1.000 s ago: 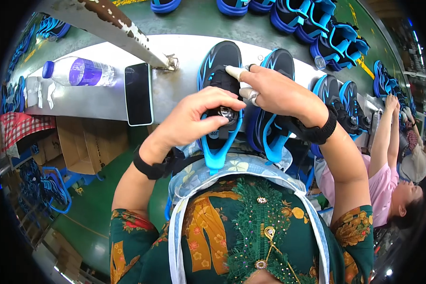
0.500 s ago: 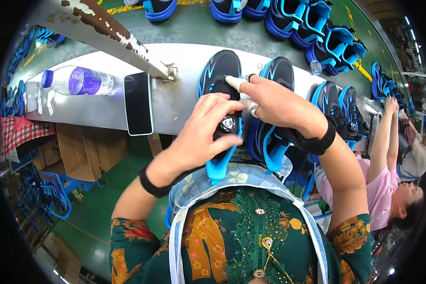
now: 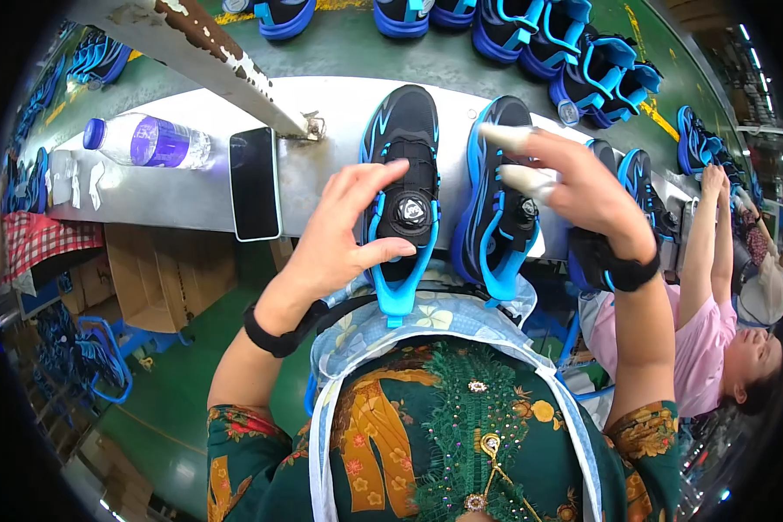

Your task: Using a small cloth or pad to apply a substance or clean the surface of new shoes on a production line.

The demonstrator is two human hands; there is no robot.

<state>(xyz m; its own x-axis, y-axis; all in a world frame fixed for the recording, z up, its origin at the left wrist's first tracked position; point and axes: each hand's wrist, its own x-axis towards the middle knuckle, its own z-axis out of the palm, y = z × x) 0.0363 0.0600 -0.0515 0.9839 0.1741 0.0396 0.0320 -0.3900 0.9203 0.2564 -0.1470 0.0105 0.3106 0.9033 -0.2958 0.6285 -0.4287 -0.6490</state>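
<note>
A black-and-blue sneaker (image 3: 411, 115) with a round lacing dial (image 3: 411, 209) on its tongue lies on the metal bench, toe pointing away from me. My left hand (image 3: 335, 230) is at its left side, thumb and fingers spread around the dial and not closed on it. To the right lies a second, matching sneaker (image 3: 481, 248) with its own dial (image 3: 527, 209). Over its right side hovers my right hand (image 3: 583, 187), fingers apart, with white covers (image 3: 526, 181) on some fingertips. It holds nothing; whether it touches that sneaker I cannot tell.
On the bench (image 3: 322, 200) are a phone (image 3: 255, 184), a bottle with a purple label (image 3: 152, 142) and a slanted, peeling metal post (image 3: 235, 65). More sneakers (image 3: 574, 65) stand beyond it. A co-worker in a pink top (image 3: 700, 344) reaches toward shoes at right.
My right hand has left the left sneaker and moved right, over the second one. My left hand has drawn back slightly leftward and opened, uncovering the dial and tongue.
</note>
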